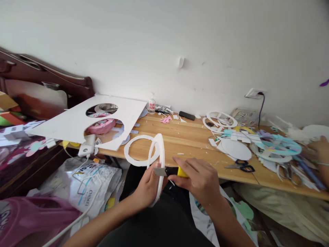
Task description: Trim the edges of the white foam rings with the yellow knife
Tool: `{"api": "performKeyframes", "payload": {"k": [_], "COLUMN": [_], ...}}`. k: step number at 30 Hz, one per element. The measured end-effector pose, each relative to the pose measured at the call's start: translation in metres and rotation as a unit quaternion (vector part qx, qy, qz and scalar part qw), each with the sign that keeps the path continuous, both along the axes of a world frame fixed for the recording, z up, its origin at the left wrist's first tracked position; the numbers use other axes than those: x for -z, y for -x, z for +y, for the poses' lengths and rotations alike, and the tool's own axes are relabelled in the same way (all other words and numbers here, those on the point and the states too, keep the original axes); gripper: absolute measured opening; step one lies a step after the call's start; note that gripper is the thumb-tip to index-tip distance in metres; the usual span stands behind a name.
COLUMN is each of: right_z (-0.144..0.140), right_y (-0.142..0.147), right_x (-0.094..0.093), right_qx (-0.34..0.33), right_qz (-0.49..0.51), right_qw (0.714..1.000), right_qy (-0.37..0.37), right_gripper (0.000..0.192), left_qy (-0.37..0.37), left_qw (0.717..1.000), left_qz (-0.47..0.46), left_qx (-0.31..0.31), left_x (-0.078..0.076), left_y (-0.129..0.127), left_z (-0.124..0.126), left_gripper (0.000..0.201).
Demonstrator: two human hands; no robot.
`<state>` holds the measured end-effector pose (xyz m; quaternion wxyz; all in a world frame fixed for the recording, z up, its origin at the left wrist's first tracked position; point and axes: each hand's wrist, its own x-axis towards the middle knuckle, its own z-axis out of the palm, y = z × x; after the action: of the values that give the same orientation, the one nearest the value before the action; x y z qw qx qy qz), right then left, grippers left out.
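My left hand (147,187) grips a white foam ring (161,151) held upright on edge over my lap, in front of the wooden table (195,137). In my right hand (199,178) is a yellow utility knife (171,171), its metal blade pointing left and lying against the ring beside my left thumb. A second white foam ring (130,152) lies flat on the table edge just behind the held one.
A large white foam board (77,120) with round holes overhangs the table's left end, above a pink object (101,126). Scissors (241,166), a white disc (235,149), rings and paper scraps crowd the right side. Another person's hand (320,149) rests at far right. Bags lie on the floor left.
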<state>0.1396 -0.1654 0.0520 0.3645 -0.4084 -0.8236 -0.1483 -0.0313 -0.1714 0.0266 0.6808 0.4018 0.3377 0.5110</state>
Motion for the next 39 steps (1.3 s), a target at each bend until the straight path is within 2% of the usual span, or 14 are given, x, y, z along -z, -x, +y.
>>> {"api": "performKeyframes", "payload": {"k": [4, 8, 14, 22, 28, 35, 39], "right_z": [0.006, 0.008, -0.003, 0.007, 0.002, 0.007, 0.0], "right_y": [-0.014, -0.025, -0.004, -0.028, -0.008, -0.021, -0.012], "right_x": [0.003, 0.003, -0.008, -0.005, -0.008, -0.004, -0.009], "right_qx": [0.013, 0.049, -0.021, 0.041, -0.017, 0.016, -0.017], "right_qz": [-0.004, 0.005, -0.001, -0.012, -0.002, 0.001, 0.0], "right_qw": [1.0, 0.998, 1.0, 0.999, 1.0, 0.999, 1.0], "right_qy": [-0.019, -0.038, -0.007, -0.034, -0.006, -0.029, -0.015], "right_gripper": [0.045, 0.039, 0.049, 0.039, 0.051, 0.041, 0.049], "left_qy": [-0.064, -0.085, -0.057, -0.1, -0.098, -0.109, -0.086], "left_qw": [0.997, 0.994, 0.998, 0.993, 0.992, 0.991, 0.993], "left_qz": [-0.032, -0.051, -0.001, -0.008, 0.02, 0.009, 0.045], "left_qx": [0.039, 0.055, 0.041, 0.068, 0.082, 0.073, 0.067], "left_x": [0.003, 0.002, 0.001, 0.005, 0.005, 0.011, 0.009], "left_y": [0.002, 0.004, 0.006, 0.013, 0.016, 0.015, 0.019], "left_z": [0.0, 0.001, -0.002, -0.003, -0.003, -0.003, -0.003], "left_gripper": [0.047, 0.046, 0.047, 0.043, 0.045, 0.043, 0.047]}}
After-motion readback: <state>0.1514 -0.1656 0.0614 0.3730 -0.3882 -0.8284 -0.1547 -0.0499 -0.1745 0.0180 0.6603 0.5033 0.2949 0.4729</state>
